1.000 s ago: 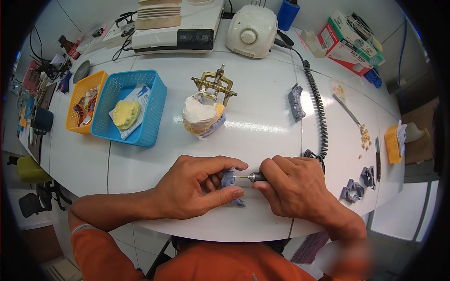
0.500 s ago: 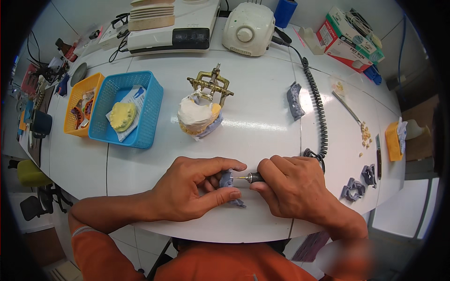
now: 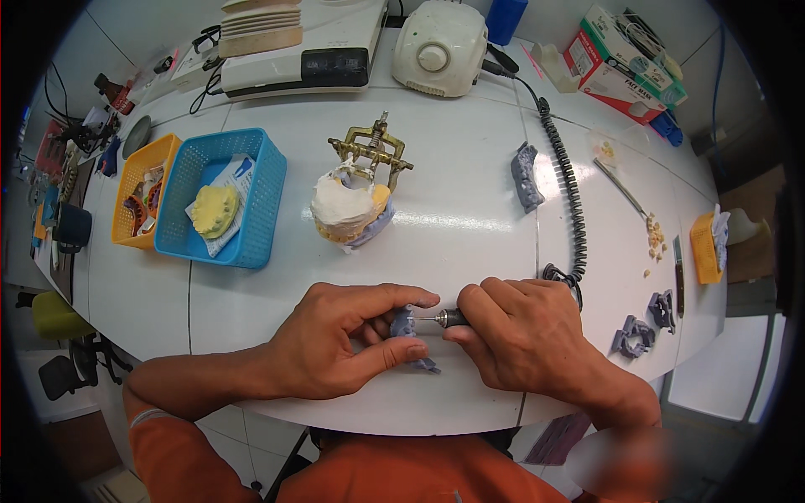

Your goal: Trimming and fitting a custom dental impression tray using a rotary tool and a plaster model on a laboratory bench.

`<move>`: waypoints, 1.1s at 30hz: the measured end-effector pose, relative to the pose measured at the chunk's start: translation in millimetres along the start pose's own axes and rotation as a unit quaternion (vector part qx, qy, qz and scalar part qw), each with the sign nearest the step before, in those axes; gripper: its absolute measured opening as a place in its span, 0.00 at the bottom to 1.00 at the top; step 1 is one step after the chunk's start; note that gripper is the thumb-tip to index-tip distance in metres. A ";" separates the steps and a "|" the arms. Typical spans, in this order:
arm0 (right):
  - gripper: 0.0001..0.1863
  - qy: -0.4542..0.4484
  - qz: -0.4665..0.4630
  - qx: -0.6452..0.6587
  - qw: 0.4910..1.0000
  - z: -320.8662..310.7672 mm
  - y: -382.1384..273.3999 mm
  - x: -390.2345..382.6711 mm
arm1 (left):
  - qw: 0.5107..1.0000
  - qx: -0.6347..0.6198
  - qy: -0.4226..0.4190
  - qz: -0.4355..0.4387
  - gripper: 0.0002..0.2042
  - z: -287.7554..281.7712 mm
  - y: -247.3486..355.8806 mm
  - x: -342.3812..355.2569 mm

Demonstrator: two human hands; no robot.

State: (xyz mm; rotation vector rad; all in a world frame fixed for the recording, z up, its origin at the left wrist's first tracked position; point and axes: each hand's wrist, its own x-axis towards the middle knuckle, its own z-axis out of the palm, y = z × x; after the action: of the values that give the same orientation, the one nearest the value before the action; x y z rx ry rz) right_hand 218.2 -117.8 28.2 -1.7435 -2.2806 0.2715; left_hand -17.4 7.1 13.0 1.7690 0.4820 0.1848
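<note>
Between the thumb and fingers of my left hand (image 3: 329,337) is a small blue-grey molded dental piece (image 3: 402,324); its lower end shows below the thumb, and the fingers hide part of it. My right hand (image 3: 527,337) is closed around a dark rotary handpiece (image 3: 454,318). The handpiece's thin metal bur points left and meets the right side of the molded piece. Beyond my hands stands a brass articulator (image 3: 373,149) bearing a dental cast (image 3: 342,206) with white plaster on it.
A blue basket (image 3: 267,201) with a yellow cast and an orange basket (image 3: 126,186) stand left. The handpiece's coiled cord (image 3: 572,193) runs to a white control unit (image 3: 440,50). Blue-grey molded pieces (image 3: 633,337), a knife (image 3: 678,277) and tooth-like bits (image 3: 655,236) lie right.
The whole view has shifted slightly. My hands keep nearly the same pose, with the bur still against the molded piece.
</note>
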 end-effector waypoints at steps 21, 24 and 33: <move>0.18 0.003 0.004 -0.006 1.000 1.0 -1.1 -0.3 | 1.000 -0.007 -0.001 0.011 0.25 0.5 -0.8 -0.4; 0.19 0.006 -0.008 -0.004 1.000 0.4 0.3 -0.4 | 1.000 -0.002 -0.001 0.013 0.24 0.3 -0.9 -0.3; 0.18 0.004 -0.005 -0.006 1.000 0.5 -0.6 -1.3 | 1.000 0.006 -0.008 0.006 0.24 -1.2 0.0 -0.2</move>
State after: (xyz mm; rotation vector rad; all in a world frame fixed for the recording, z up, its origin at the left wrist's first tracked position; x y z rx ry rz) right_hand 217.8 -119.2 27.9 -1.7366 -2.2887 0.2481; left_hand -18.1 8.2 13.4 1.7835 0.4615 0.1770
